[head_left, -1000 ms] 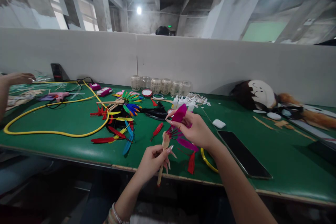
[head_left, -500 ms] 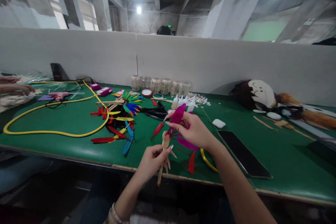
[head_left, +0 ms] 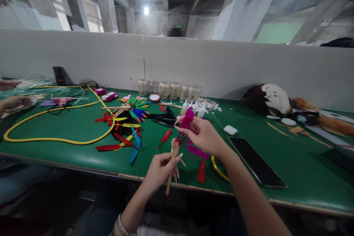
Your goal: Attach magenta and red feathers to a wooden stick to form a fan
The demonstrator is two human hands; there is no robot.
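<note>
My left hand (head_left: 159,169) is closed round a wooden stick (head_left: 171,166) held upright at the near edge of the green table (head_left: 69,127). Magenta feather quills fan out from the stick's top. My right hand (head_left: 203,136) pinches a magenta feather (head_left: 188,118) just above and right of the stick's tip. More magenta and red feathers (head_left: 201,162) lie on the table under my right hand, beside a yellow ring (head_left: 218,169).
A fan of coloured feathers (head_left: 135,108) and loose feathers (head_left: 125,141) lie left of centre. A yellow hose (head_left: 55,140) loops left. Jars (head_left: 168,90) line the white partition. A dark phone (head_left: 256,162), white case (head_left: 230,129) and plush toy (head_left: 271,99) sit right. Another person's hands (head_left: 15,101) work far left.
My right hand has shifted the magenta feather slightly, turning it a little above the stick. The other person's hands at far left have drawn back and lower. My left hand has stayed still.
</note>
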